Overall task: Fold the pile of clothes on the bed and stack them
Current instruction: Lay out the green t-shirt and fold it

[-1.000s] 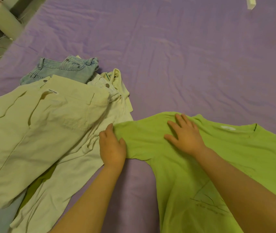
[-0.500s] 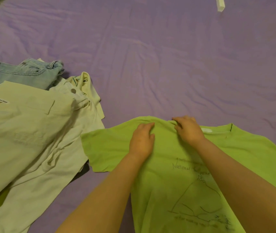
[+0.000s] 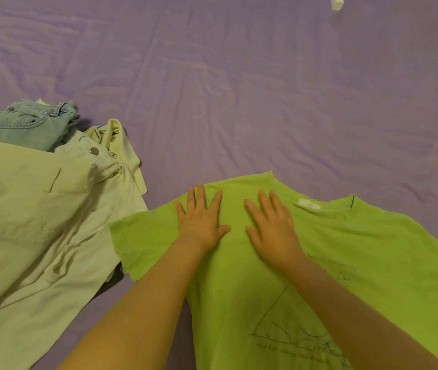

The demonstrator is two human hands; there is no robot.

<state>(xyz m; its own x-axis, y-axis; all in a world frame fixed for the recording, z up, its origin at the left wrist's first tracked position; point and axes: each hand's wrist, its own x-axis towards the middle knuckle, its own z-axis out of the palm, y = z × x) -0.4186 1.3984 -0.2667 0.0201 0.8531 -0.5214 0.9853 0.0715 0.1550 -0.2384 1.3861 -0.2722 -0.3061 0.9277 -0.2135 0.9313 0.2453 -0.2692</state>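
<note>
The left grip [image 3: 202, 221] lies flat with its fingers spread wide, pressing down on the green shirt [image 3: 372, 252] and holding nothing. The right grip [image 3: 272, 228] is just beside it, flat and spread too, pressing the same shirt. The shirt lies spread on the purple bed [image 3: 239, 89], with its neck tag [image 3: 309, 204] just right of the right grip. Far left of the left grip is the pile of clothes: blue jeans [image 3: 23, 124] at the back, pale trousers [image 3: 25, 209] on top, and a yellowish top [image 3: 121, 148] poking out. The shirt's sleeve touches the pile. Far up and right of the grips, a small white thing [image 3: 336, 2] sits on the bed.
</note>
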